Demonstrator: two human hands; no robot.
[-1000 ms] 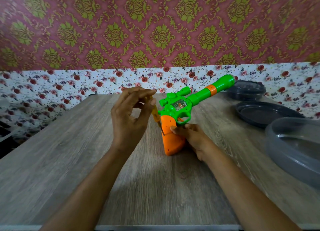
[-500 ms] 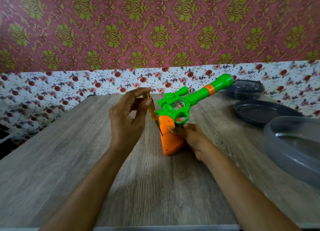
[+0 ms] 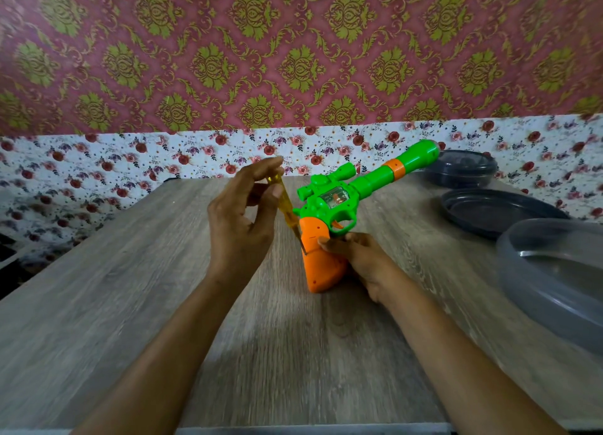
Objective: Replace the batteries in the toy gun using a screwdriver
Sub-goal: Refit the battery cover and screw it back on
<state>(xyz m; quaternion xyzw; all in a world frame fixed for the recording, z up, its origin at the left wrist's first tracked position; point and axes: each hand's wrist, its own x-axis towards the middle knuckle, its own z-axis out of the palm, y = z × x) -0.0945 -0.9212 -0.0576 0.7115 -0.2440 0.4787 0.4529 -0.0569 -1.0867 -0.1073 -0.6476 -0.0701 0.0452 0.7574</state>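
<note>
My left hand (image 3: 239,219) pinches the screwdriver (image 3: 284,208) at the grip screw, right hand (image 3: 354,255) clamps the gun (image 3: 329,225) upright on the table (image 3: 130,287) (cover on, battery swap not yet done).

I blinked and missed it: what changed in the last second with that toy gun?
The left hand uncurled its fingers along the yellow screwdriver, index stretching forward. Unchanged: its tip at the orange grip of the toy gun, right hand holding that grip.
</note>
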